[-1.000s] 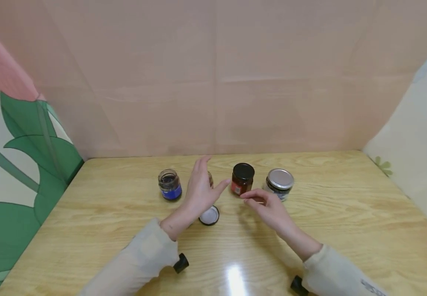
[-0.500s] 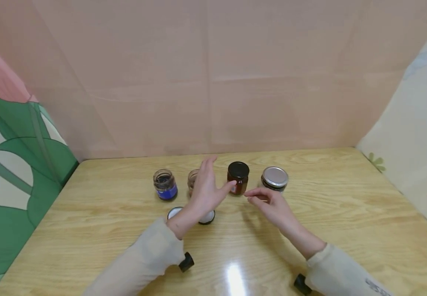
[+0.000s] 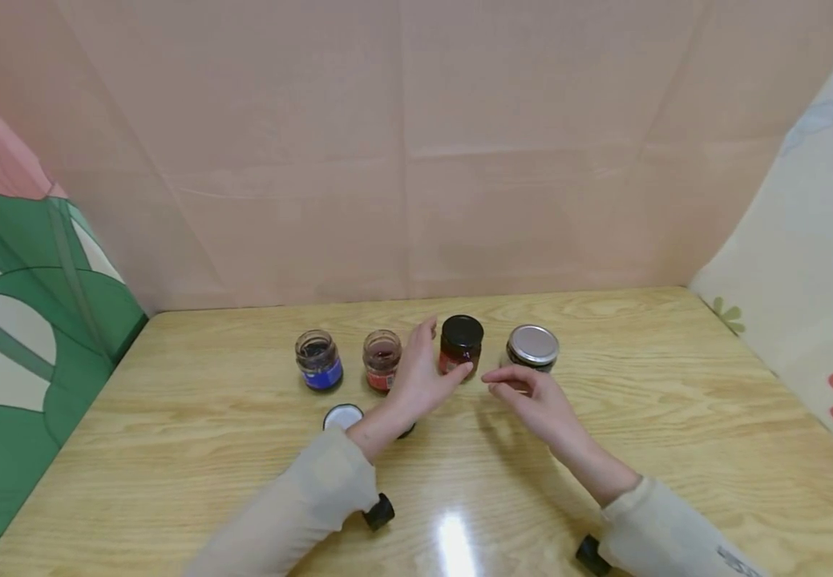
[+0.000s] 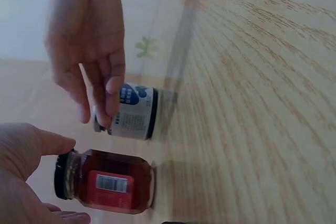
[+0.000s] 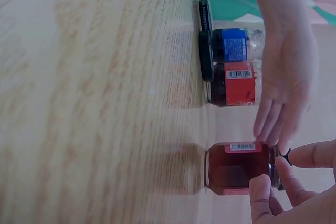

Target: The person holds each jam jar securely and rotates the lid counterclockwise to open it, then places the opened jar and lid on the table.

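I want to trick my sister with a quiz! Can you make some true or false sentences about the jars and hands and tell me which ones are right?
1. The blue-labelled jar has no lid on. True.
2. The silver-lidded jar is open. False: its silver lid is on.
3. The left hand is near the black-lidded jar. True.
4. The right hand is lifting the blue-labelled jar. False: that jar stands on the table, away from the right hand.
5. A loose lid lies with its pale inside facing up. True.
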A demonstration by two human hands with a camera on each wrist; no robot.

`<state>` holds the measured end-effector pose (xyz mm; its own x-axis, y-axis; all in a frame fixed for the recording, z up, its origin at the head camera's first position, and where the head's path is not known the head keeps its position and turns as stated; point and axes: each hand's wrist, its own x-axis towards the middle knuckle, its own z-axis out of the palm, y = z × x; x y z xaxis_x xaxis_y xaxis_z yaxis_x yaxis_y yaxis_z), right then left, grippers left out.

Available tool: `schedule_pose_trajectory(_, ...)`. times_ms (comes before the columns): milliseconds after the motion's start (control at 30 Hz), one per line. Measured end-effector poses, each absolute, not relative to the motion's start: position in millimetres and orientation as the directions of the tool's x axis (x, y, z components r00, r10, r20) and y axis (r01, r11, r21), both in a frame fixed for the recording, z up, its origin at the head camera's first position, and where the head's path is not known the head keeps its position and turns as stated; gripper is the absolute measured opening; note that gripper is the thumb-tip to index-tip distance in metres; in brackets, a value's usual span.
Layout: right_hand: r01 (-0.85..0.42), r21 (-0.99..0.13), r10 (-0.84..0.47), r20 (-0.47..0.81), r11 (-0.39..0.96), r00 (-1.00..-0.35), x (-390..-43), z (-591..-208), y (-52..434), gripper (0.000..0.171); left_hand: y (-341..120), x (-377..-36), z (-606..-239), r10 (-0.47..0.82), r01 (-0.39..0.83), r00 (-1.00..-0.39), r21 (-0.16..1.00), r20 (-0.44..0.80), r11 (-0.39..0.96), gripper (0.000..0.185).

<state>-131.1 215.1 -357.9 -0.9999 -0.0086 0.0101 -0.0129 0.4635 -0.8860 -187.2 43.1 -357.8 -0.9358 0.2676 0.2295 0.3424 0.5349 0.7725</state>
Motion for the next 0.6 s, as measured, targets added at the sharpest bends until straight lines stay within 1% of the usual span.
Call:
schedule_pose_trajectory(133,-0.007,-0.885,-0.006,0.004,0.465,-1.0,-131,-358,216,0.024,46,-191,-365,0.263,0.32,-0.942,0.793,0.208,0.519,0.082)
schedule_pose_trajectory(400,0.009,-0.876,0.008,-0.005,0.482,-1.0,-131,-359,217,0.022,53,-202,-379,0.239,0.299,-0.949,0.82,0.204,0.488,0.078)
schedule_pose_trajectory(600,0.033,-0.874,0.019,-0.027,0.484,-0.999,-131,-360,218,0.023,58,-208,-390,0.23,0.293,-0.952,0.829,0.204,0.477,0.068)
